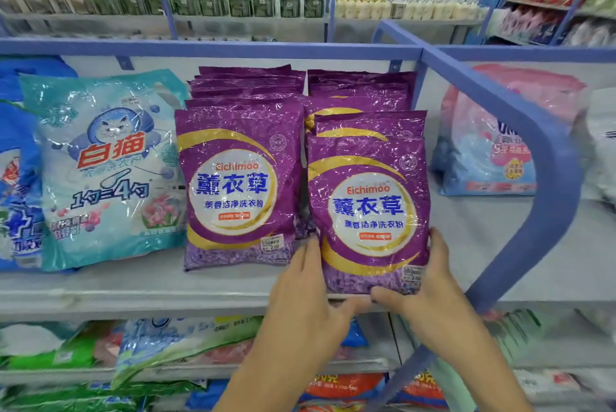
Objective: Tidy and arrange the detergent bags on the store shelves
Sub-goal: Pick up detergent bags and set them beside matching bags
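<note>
Front purple bag [370, 208], right-hand column of the purple stock, sits at the near edge of the grey shelf [133, 288], label facing out, bottom seam overhanging the lip slightly. Both hands on it. Behind it more purple bags [361, 95] overlap toward the far rail, rows a bit uneven.

Left-hand purple column [238, 185] stands just beside it, touching or nearly so, front bag set further back from the edge; stack behind it looks fairly square.

Progress, as judged: purple section mostly faced up in two columns. Front right bag not yet level with its neighbour, likely needs pushing back. Large teal cat-print bag [103, 165] to the left leans crooked and overlaps the blue bags at far left. Pink bag [490, 145] in the right bay sits alone, well apart. Lower shelves look jumbled, blurred.

Left hand [306, 298]: palm at the bag's lower left edge, fingers extended up its side, thumb curled under the bottom corner. Right hand [430, 288]: mirrors it on the lower right, fingers along the side, thumb under the seam. Bag pinched between both hands, forearms reaching up from below
</note>
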`<state>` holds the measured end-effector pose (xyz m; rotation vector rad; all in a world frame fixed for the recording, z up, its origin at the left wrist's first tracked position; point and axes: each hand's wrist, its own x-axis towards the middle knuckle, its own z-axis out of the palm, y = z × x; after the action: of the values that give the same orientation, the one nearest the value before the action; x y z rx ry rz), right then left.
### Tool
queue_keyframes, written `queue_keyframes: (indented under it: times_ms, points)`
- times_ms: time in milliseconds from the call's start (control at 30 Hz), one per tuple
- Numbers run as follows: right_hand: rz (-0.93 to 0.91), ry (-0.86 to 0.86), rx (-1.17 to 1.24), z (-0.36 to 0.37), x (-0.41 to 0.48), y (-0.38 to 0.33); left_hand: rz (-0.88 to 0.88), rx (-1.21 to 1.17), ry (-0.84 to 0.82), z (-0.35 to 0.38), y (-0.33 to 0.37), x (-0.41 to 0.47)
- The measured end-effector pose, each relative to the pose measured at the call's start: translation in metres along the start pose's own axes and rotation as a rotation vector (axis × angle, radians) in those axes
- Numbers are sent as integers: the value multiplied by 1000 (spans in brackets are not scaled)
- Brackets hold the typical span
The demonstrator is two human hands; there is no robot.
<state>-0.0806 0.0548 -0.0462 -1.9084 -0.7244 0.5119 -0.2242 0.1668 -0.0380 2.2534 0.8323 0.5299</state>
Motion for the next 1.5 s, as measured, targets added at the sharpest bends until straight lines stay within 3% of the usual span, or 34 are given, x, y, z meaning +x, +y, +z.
queue_keyframes:
  times_ms: [100,200,367,600,867,1233,1500]
  points:
    - [-49,38,100,4,7,-4,-69,-136,-6,5,2,12]
    - [-103,53,129,10,13,-6,-110,-288,87,3,0,21]
    - [-137,13,56,13,27,-4,-112,-325,112,7,-3,30]
    - [-71,-38,-103,3,27,7,-79,-238,-6,4,-5,30]
    - [-101,25,-189,11,53,10,-100,-195,42,13,-3,53]
    - [-95,7,-95,8,55,16,-68,-197,100,14,-1,51]
    - [-194,194,-211,2,21,2,9,-40,108,11,7,31]
